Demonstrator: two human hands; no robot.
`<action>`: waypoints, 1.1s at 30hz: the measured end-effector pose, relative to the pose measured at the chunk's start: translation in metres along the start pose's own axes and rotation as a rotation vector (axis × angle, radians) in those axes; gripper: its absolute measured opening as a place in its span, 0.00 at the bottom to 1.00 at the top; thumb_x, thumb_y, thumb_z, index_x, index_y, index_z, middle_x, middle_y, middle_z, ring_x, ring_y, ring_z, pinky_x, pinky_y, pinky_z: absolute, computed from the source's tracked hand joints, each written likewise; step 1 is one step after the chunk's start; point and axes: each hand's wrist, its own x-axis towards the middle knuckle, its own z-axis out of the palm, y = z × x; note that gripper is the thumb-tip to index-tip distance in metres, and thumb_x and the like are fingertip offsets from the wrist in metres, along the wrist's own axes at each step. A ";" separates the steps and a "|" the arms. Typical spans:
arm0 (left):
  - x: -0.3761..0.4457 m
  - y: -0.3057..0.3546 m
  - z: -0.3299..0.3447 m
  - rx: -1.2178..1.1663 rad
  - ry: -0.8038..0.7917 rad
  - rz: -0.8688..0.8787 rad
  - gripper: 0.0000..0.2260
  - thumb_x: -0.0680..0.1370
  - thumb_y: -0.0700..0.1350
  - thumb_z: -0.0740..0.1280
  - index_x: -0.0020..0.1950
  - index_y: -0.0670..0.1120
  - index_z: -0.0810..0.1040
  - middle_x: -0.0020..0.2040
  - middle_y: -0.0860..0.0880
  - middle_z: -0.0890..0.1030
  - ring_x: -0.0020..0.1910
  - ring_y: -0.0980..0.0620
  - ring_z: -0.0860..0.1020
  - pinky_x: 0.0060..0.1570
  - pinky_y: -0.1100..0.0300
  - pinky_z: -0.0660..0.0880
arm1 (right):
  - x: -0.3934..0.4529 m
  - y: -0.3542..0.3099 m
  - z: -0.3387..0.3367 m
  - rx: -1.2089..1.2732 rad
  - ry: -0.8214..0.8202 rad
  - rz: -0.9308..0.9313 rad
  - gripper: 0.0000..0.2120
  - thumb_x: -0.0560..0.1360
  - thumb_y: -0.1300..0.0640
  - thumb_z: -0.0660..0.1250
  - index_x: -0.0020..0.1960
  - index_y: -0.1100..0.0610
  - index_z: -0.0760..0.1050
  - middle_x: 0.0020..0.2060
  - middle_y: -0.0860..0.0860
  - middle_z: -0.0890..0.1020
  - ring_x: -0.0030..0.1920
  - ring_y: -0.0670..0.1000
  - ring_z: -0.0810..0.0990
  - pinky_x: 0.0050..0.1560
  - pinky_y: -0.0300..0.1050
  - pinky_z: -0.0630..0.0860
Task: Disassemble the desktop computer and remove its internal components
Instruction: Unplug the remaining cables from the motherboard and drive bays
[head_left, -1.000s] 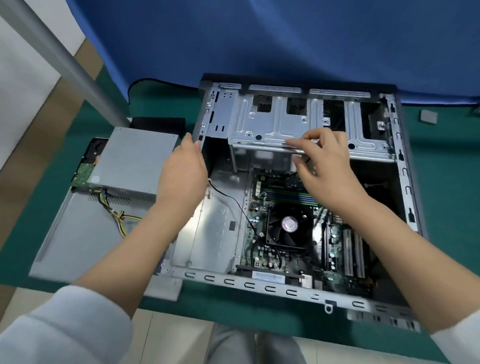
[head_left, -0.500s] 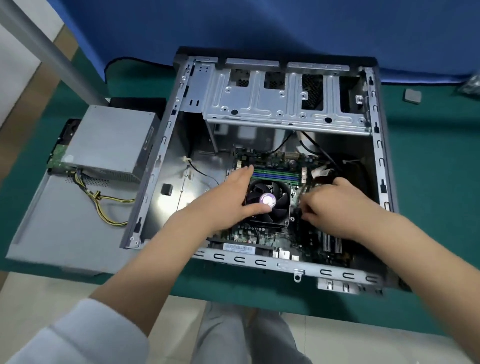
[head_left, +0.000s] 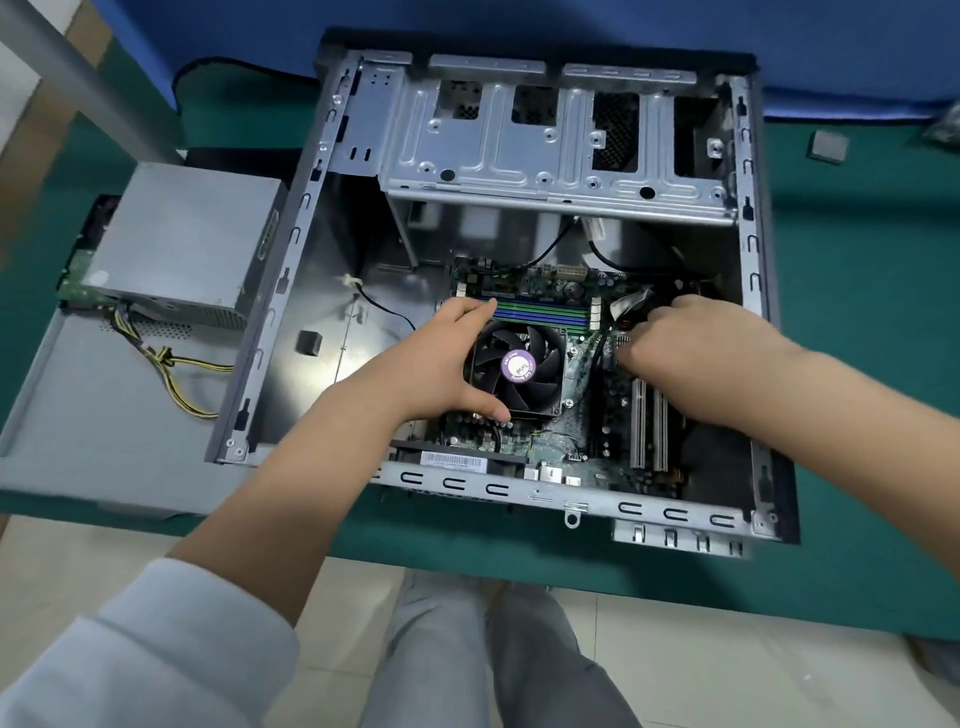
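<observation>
The open desktop computer case (head_left: 748, 218) lies on its side on the green table (head_left: 857, 364), its open face up, with the motherboard (head_left: 571, 431) flat on the case floor. The black CPU cooler fan (head_left: 517, 369), marked by a purple round sticker at its hub, sits on the motherboard near the middle of the case.

The left hand (head_left: 421, 369) reaches in from the near left and grips the fan housing: the fingers (head_left: 467, 312) curl along its far-left edge, next to the blue and green memory slots (head_left: 540, 314), and the thumb (head_left: 488, 410) presses against its near-left corner, so the fan's left side lies between thumb and fingers.

The right hand (head_left: 691, 338) reaches in from the near right, just to the right of the fan, with its fingers bent down toward the board by a grey ribbon cable (head_left: 631, 304). The fingertips are hidden under the knuckles, so I cannot tell whether they hold anything.

Along the far side of the case runs the metal drive cage (head_left: 519, 145). To the left, outside the case, a grey power supply (head_left: 187, 239) with yellow and black wires (head_left: 176, 374) rests on the removed side panel (head_left: 93, 415). A small grey square piece (head_left: 828, 146) lies on the table far right.
</observation>
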 end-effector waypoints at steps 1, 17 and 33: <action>0.000 0.001 -0.001 0.003 0.007 -0.002 0.53 0.61 0.56 0.79 0.78 0.47 0.51 0.75 0.54 0.55 0.70 0.53 0.63 0.63 0.68 0.58 | 0.000 -0.002 0.000 -0.038 -0.023 -0.019 0.08 0.75 0.61 0.60 0.51 0.53 0.74 0.50 0.49 0.80 0.52 0.53 0.74 0.50 0.45 0.67; -0.033 -0.002 -0.006 0.101 0.189 0.006 0.32 0.75 0.58 0.65 0.76 0.49 0.60 0.75 0.52 0.60 0.66 0.51 0.70 0.67 0.59 0.63 | -0.018 -0.028 -0.006 -0.056 -0.148 -0.173 0.07 0.76 0.64 0.62 0.47 0.56 0.77 0.55 0.55 0.79 0.67 0.58 0.67 0.74 0.57 0.56; -0.085 -0.004 -0.010 0.177 0.499 -0.255 0.18 0.76 0.54 0.56 0.31 0.45 0.70 0.26 0.50 0.76 0.29 0.49 0.74 0.28 0.58 0.72 | 0.015 -0.056 0.003 0.248 -0.633 0.306 0.23 0.79 0.61 0.60 0.73 0.62 0.61 0.71 0.57 0.66 0.68 0.59 0.69 0.62 0.54 0.69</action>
